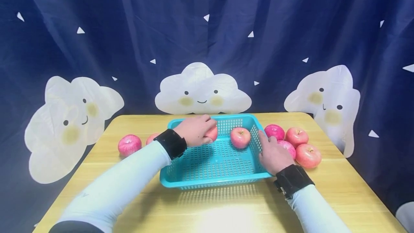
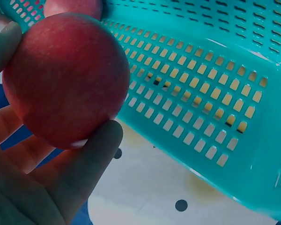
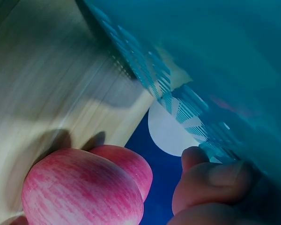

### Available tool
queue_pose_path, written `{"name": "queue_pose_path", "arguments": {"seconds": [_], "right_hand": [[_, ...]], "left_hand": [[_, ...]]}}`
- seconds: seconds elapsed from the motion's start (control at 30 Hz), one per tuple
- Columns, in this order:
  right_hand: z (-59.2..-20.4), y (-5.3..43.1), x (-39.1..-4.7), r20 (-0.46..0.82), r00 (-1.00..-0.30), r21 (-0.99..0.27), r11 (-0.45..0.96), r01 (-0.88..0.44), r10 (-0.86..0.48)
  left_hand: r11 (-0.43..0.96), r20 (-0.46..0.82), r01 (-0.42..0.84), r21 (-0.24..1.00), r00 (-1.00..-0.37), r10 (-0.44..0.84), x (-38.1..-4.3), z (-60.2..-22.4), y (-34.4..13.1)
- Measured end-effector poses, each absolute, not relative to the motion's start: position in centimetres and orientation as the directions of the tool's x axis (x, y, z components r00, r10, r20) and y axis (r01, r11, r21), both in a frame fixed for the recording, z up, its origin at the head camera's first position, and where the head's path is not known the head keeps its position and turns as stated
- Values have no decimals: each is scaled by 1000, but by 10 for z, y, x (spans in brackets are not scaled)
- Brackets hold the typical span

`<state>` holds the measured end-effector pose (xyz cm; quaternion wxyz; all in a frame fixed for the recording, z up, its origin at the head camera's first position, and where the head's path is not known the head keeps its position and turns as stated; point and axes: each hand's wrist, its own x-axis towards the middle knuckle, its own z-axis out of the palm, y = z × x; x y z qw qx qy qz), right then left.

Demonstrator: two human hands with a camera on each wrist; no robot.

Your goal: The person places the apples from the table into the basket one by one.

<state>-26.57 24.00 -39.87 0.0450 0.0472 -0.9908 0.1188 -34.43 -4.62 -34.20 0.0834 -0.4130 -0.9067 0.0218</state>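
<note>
My left hand (image 1: 194, 131) holds a red apple (image 2: 68, 82) above the left part of a turquoise plastic basket (image 1: 216, 182), fingers and thumb spread around the fruit. Another apple (image 1: 240, 137) sits inside the basket, toward its right back. At the right side of the basket, my right hand (image 1: 275, 154) grips the rim, one finger reaching along it. In the right wrist view its fingers (image 3: 210, 185) lie against the basket wall. Close beside that hand, a pink-red apple (image 3: 84, 190) rests on the table, outside the basket.
Several apples (image 1: 308, 155) are grouped on the wooden table (image 1: 161, 211) right of the basket. To the left lies an apple (image 1: 129, 145), with another apple (image 1: 151, 138) partly behind my left forearm. A dark blue curtain (image 1: 207, 39) with clouds hangs behind the table.
</note>
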Motion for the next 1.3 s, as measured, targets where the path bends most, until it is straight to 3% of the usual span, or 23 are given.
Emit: {"name": "queue_pose_path", "arguments": {"seconds": [0.8,1.3], "right_hand": [[-399,240,-266,105,-991,-216,971,-105,-83],[-398,240,-267,115,-990,-221,969,-108,-84]], "left_hand": [[683,1,708,-179,-694,720,-370,-384,-13],[647,-3,742,-175,-658,753,-376,-395,-10]]}}
